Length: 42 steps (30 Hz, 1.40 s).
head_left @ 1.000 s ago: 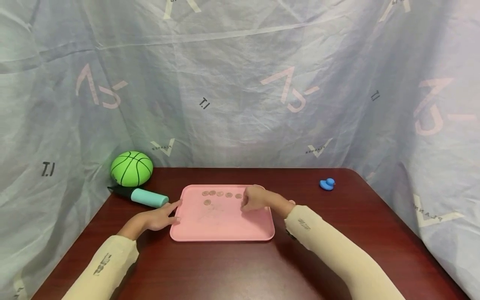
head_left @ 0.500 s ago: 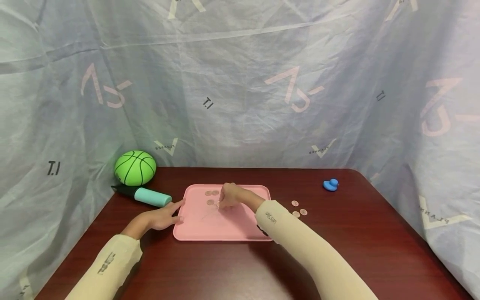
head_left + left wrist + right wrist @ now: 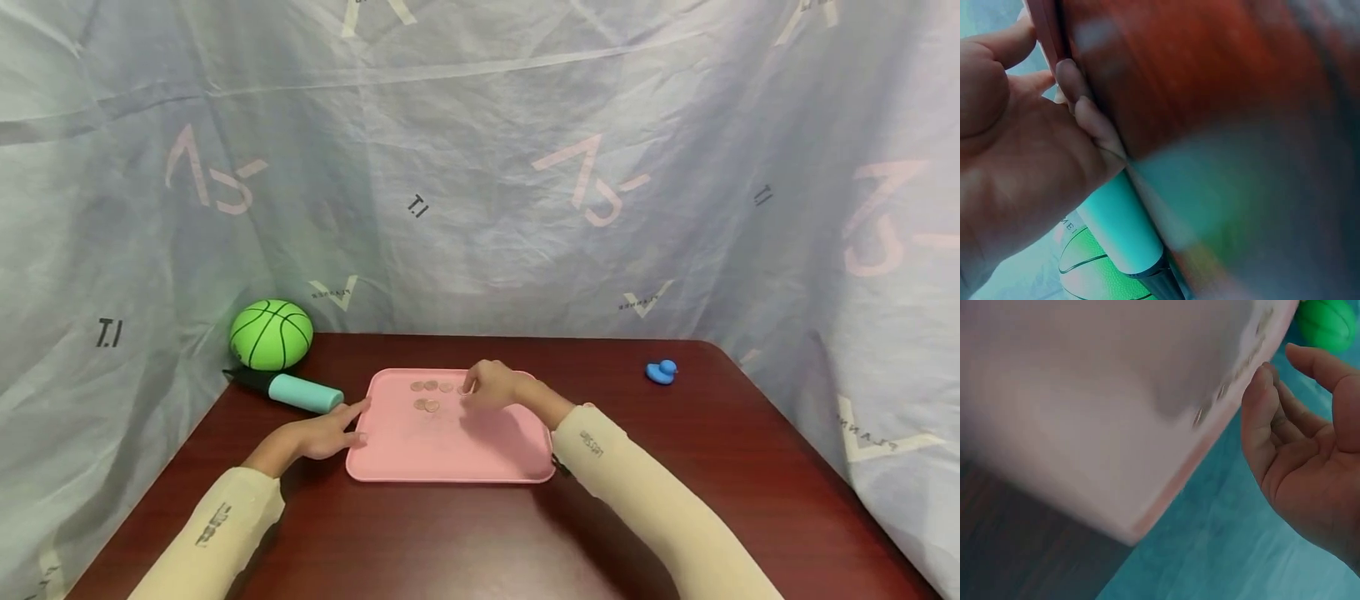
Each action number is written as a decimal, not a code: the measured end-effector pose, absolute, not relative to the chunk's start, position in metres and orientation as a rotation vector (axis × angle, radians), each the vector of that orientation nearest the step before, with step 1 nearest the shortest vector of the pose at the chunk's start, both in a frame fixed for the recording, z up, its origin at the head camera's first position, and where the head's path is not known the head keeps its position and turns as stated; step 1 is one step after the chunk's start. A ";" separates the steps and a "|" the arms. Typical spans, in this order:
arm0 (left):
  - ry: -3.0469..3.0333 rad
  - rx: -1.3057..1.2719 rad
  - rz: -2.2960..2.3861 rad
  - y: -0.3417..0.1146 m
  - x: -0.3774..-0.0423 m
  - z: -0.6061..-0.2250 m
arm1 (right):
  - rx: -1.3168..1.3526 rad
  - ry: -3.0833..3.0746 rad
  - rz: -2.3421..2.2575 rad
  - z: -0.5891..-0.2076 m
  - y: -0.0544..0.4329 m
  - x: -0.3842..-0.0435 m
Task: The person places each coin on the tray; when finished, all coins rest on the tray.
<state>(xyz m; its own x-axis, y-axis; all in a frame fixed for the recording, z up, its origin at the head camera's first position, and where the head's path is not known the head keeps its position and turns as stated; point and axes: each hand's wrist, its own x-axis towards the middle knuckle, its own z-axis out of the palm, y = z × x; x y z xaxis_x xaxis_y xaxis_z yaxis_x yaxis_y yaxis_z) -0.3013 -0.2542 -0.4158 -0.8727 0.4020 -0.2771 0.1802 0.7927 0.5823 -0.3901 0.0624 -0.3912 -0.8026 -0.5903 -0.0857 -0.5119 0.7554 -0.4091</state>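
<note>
A pink tray (image 3: 450, 462) lies on the table with several coins (image 3: 432, 406) on it, in a far row and a shorter row of two closer in. My left hand (image 3: 322, 433) rests at the tray's left rim, its fingers spread and fairly straight, thumb and fingertips touching the edge. Over the far row hovers my right hand (image 3: 491, 387), covering part of that row. In the right wrist view, a gap shows between the thumb and the bent fingers (image 3: 1260, 394) and nothing is held there.
A green ball (image 3: 271, 335) and a giant teal-and-black marker (image 3: 306, 393) lie left of the tray. A blue toy duck (image 3: 661, 372) sits at the far right. Another coin (image 3: 589, 406) peeks out behind the right sleeve. A grey cloth (image 3: 480, 208) hangs behind the table.
My right hand went left over the tray, then back right. A second coin now lies beside the single one in the closer row. My left hand stays at the rim.
</note>
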 end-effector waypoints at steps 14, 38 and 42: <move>2.587 0.454 0.833 -0.250 -0.298 -0.419 | -0.903 2.799 -0.403 -0.408 0.016 -0.382; 2.584 0.413 0.833 -0.250 -0.298 -0.421 | -0.893 2.791 -0.488 -0.409 0.023 -0.393; 2.591 0.409 0.832 -0.249 -0.296 -0.418 | -0.980 2.799 -0.562 -0.397 0.064 -0.393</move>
<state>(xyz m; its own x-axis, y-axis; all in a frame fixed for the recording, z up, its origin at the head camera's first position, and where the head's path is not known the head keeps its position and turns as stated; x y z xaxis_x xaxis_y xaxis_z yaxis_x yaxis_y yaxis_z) -0.2964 -0.2489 -0.4182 -0.8826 0.3841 -0.2709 0.1545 0.7814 0.6045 -0.3932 0.0636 -0.3974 -0.7823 -0.6229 0.0063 -0.5770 0.7208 -0.3840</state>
